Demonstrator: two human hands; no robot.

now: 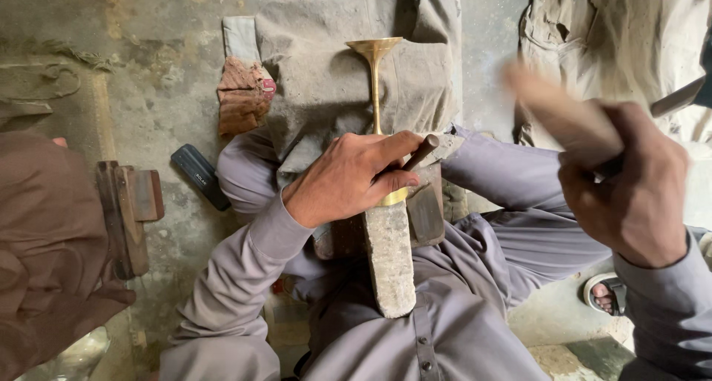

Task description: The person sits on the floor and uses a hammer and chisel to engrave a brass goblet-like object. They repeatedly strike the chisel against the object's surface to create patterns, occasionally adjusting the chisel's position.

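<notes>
head view: grey cloth (326, 70) under brass stem (375, 77), dark case (200, 176) beside.

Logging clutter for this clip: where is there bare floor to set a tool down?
Bare concrete lies upper left, between the rag, the dark bar and the wood blocks. It is crowded at centre: the left hand pins a punch on the brass stem over the stone; the right hand holds a mallet.

Wooden handle (564, 118) in right hand (630, 184) motion-blurred, its head cut off at 3 o'clock edge. Brass stem (376, 92) base hidden under left hand (348, 177) (punch tip too).
</notes>
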